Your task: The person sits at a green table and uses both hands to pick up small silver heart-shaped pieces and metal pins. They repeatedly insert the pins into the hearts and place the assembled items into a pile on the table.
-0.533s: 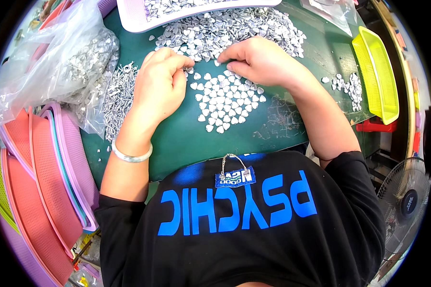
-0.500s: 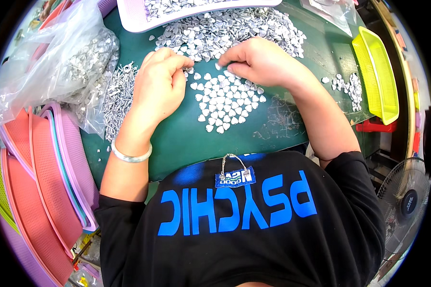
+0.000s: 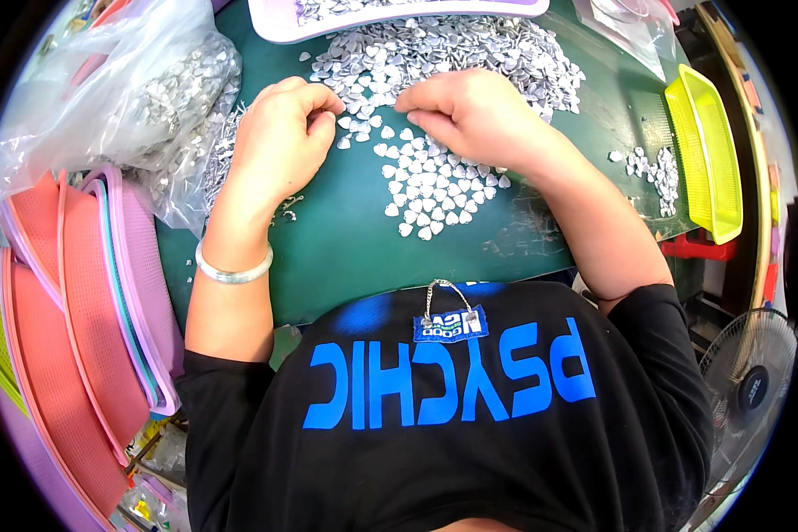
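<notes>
Small silver heart-shaped pieces make a large heap [image 3: 470, 53] at the far side of the green table. Nearer me, a flat single-layer group of hearts [image 3: 439, 186] is spread out, mostly apart from each other. My left hand [image 3: 284, 133], a bangle on its wrist, is closed at the heap's left front edge, thumb and fingers curled together. My right hand [image 3: 483, 111] reaches in from the right, index finger and thumb bent close together at the heap's front edge. Whatever either hand pinches is hidden or too small. Several loose hearts [image 3: 355, 131] lie between my left hand and the group.
A purple-white tray [image 3: 399, 21] of hearts stands behind the heap. On the left are a clear plastic bag [image 3: 164, 106] of silver pieces and stacked coloured baskets [image 3: 106, 301]. At right, a small heart pile [image 3: 658, 177] lies beside a yellow-green basket [image 3: 709, 155]; a fan [image 3: 749, 390] stands lower.
The view has shifted, moving the table rightward in the picture. Both hands have moved left and slightly farther across the table. More loose hearts show near my left fingertips.
</notes>
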Demonstrator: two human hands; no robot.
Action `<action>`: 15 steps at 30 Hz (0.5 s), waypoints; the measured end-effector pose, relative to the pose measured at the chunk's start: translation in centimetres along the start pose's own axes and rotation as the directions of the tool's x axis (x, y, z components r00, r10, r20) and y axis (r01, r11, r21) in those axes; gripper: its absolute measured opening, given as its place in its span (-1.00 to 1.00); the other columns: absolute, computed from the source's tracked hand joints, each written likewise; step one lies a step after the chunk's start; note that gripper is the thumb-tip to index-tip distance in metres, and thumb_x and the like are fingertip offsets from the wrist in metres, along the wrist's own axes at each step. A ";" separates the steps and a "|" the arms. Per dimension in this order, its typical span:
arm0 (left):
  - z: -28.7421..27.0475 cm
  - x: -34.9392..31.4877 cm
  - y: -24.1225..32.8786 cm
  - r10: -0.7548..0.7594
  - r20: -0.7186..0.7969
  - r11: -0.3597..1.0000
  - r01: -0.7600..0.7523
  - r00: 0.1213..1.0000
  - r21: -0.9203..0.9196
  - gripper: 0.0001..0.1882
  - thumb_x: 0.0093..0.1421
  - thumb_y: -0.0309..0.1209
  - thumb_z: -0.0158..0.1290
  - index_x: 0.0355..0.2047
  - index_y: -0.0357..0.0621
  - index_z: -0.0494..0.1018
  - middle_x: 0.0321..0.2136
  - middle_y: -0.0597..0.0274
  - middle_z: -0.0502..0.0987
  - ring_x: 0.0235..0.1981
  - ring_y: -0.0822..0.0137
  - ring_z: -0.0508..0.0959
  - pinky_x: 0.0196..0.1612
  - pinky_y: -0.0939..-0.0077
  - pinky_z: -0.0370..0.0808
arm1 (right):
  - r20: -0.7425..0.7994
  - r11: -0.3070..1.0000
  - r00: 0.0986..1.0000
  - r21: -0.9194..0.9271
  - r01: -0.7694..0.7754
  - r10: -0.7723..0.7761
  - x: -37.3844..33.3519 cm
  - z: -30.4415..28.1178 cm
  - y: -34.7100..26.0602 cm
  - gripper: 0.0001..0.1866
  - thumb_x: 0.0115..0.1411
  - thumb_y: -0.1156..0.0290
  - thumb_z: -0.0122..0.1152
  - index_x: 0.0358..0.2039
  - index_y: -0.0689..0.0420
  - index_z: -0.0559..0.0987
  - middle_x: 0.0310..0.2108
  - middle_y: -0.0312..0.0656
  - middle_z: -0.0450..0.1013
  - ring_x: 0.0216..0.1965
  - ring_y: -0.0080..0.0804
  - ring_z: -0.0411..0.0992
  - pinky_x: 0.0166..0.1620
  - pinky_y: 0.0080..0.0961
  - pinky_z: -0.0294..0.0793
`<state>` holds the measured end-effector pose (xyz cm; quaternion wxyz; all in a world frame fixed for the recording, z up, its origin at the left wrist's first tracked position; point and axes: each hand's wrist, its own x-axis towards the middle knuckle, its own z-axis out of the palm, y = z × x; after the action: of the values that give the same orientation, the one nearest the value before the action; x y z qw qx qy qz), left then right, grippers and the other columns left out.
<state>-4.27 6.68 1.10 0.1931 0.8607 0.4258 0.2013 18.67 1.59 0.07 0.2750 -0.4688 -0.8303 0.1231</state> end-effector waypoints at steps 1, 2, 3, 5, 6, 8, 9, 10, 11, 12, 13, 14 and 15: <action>-0.3 -0.1 0.1 -0.009 0.019 1.000 0.009 1.000 -0.012 -0.87 0.02 -0.49 0.05 -0.42 -0.17 0.56 -0.49 0.13 0.51 -0.33 0.10 0.52 -0.22 0.26 0.46 | 0.040 1.000 0.999 -0.011 -0.007 0.007 0.0 0.1 -0.1 -0.84 0.10 0.34 0.13 -0.31 0.00 0.62 -0.44 -0.17 0.55 -0.36 -0.11 0.52 -0.28 -0.22 0.51; -0.5 -0.2 0.2 -0.017 0.039 1.000 0.018 0.999 -0.024 -0.87 0.01 -0.48 0.05 -0.42 -0.17 0.56 -0.49 0.13 0.51 -0.33 0.10 0.52 -0.23 0.26 0.46 | 0.081 1.000 0.997 -0.021 -0.013 0.015 -0.1 0.2 -0.3 -0.84 0.10 0.34 0.13 -0.32 0.00 0.63 -0.44 -0.17 0.55 -0.35 -0.12 0.52 -0.28 -0.22 0.51; -0.7 -0.3 0.2 -0.026 0.058 0.999 0.028 0.998 -0.036 -0.87 0.01 -0.48 0.05 -0.42 -0.18 0.56 -0.49 0.13 0.51 -0.34 0.10 0.52 -0.24 0.26 0.45 | 0.121 0.999 0.992 -0.032 -0.020 0.023 -0.2 0.2 -0.5 -0.84 0.09 0.35 0.13 -0.32 -0.01 0.63 -0.44 -0.17 0.55 -0.35 -0.12 0.52 -0.27 -0.22 0.51; -1.0 -0.4 0.1 -0.018 0.111 1.000 0.020 0.994 -0.021 -0.87 0.01 -0.48 0.06 -0.41 -0.19 0.55 -0.50 0.12 0.50 -0.36 0.10 0.52 -0.24 0.26 0.45 | 0.242 0.996 0.969 -0.084 -0.031 0.051 0.2 -0.5 -1.1 -0.83 0.08 0.39 0.14 -0.31 0.02 0.64 -0.41 -0.16 0.56 -0.35 -0.13 0.53 -0.27 -0.25 0.51; -1.2 -0.4 0.1 -0.015 0.137 1.000 0.017 0.991 -0.015 -0.86 0.01 -0.48 0.06 -0.40 -0.19 0.55 -0.50 0.12 0.50 -0.36 0.10 0.52 -0.25 0.25 0.45 | 0.227 0.998 0.973 -0.062 -0.013 0.026 0.1 -0.6 -1.1 -0.84 0.08 0.42 0.16 -0.31 0.05 0.64 -0.40 -0.16 0.56 -0.36 -0.13 0.52 -0.28 -0.28 0.51; -1.5 -0.4 0.5 -0.030 0.178 0.999 0.035 0.984 -0.026 -0.86 0.01 -0.48 0.05 -0.40 -0.19 0.55 -0.50 0.12 0.50 -0.35 0.10 0.51 -0.24 0.25 0.45 | 0.159 1.000 0.987 -0.009 0.018 -0.017 0.3 -0.3 -1.1 -0.83 0.07 0.44 0.16 -0.30 0.06 0.63 -0.39 -0.14 0.56 -0.37 -0.10 0.52 -0.29 -0.27 0.51; -1.6 -0.4 0.6 -0.036 0.198 0.999 0.043 0.979 -0.031 -0.86 0.01 -0.48 0.05 -0.40 -0.19 0.55 -0.49 0.12 0.49 -0.35 0.10 0.51 -0.24 0.25 0.45 | 0.165 0.999 0.986 -0.038 0.000 0.007 0.4 -0.1 -1.3 -0.82 0.07 0.44 0.15 -0.30 0.07 0.63 -0.39 -0.13 0.56 -0.37 -0.10 0.52 -0.29 -0.27 0.51; -1.4 -0.5 0.4 0.000 0.176 1.000 0.005 0.984 -0.027 -0.86 0.00 -0.50 0.07 -0.39 -0.20 0.55 -0.52 0.13 0.47 -0.40 0.15 0.49 -0.29 0.30 0.43 | 0.169 0.998 0.985 -0.068 -0.019 0.030 0.6 0.0 -1.7 -0.82 0.07 0.44 0.15 -0.29 0.07 0.63 -0.40 -0.12 0.55 -0.37 -0.09 0.52 -0.29 -0.26 0.50; -1.3 -0.6 0.1 0.034 0.152 0.999 -0.031 0.988 -0.023 -0.86 -0.01 -0.52 0.08 -0.39 -0.21 0.55 -0.54 0.15 0.44 -0.45 0.20 0.46 -0.34 0.35 0.41 | 0.175 0.995 0.983 -0.097 -0.035 0.052 0.8 0.1 -1.9 -0.82 0.07 0.44 0.14 -0.29 0.07 0.63 -0.40 -0.11 0.55 -0.38 -0.08 0.52 -0.28 -0.26 0.50; -1.2 -0.7 -0.1 0.068 0.129 0.998 -0.067 0.989 -0.017 -0.86 -0.02 -0.54 0.10 -0.39 -0.22 0.55 -0.56 0.17 0.41 -0.50 0.26 0.44 -0.39 0.40 0.39 | 0.221 0.990 0.973 -0.139 -0.036 0.066 0.8 0.2 -1.9 -0.80 0.08 0.43 0.12 -0.27 0.07 0.62 -0.41 -0.10 0.55 -0.39 -0.09 0.51 -0.29 -0.25 0.50; -1.2 -0.8 -0.2 0.095 0.126 0.995 -0.090 0.987 -0.038 -0.85 -0.02 -0.55 0.10 -0.38 -0.21 0.55 -0.56 0.17 0.41 -0.49 0.24 0.44 -0.38 0.39 0.39 | 0.232 0.991 0.971 -0.133 -0.025 0.056 0.9 0.1 -1.9 -0.81 0.07 0.43 0.13 -0.28 0.07 0.62 -0.42 -0.10 0.55 -0.39 -0.09 0.51 -0.30 -0.25 0.50; -1.1 -0.8 -0.2 0.123 0.124 0.991 -0.117 0.985 -0.060 -0.84 -0.03 -0.55 0.10 -0.38 -0.20 0.56 -0.56 0.16 0.41 -0.48 0.23 0.45 -0.37 0.38 0.39 | 0.242 0.991 0.969 -0.130 -0.016 0.048 0.9 -0.2 -1.9 -0.81 0.07 0.44 0.13 -0.29 0.07 0.62 -0.43 -0.10 0.55 -0.40 -0.09 0.51 -0.30 -0.25 0.49; -1.1 -0.8 -0.3 0.152 0.120 0.986 -0.143 0.981 -0.082 -0.84 -0.03 -0.56 0.10 -0.38 -0.19 0.57 -0.56 0.16 0.41 -0.47 0.22 0.45 -0.36 0.37 0.39 | 0.251 0.992 0.967 -0.126 -0.008 0.040 0.9 -0.4 -1.8 -0.82 0.06 0.44 0.14 -0.29 0.07 0.62 -0.44 -0.11 0.54 -0.40 -0.09 0.51 -0.31 -0.25 0.49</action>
<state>-5.43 6.33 1.72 0.2355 0.8934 0.3400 0.1757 17.24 1.36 1.58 0.1355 -0.4755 -0.8589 0.1333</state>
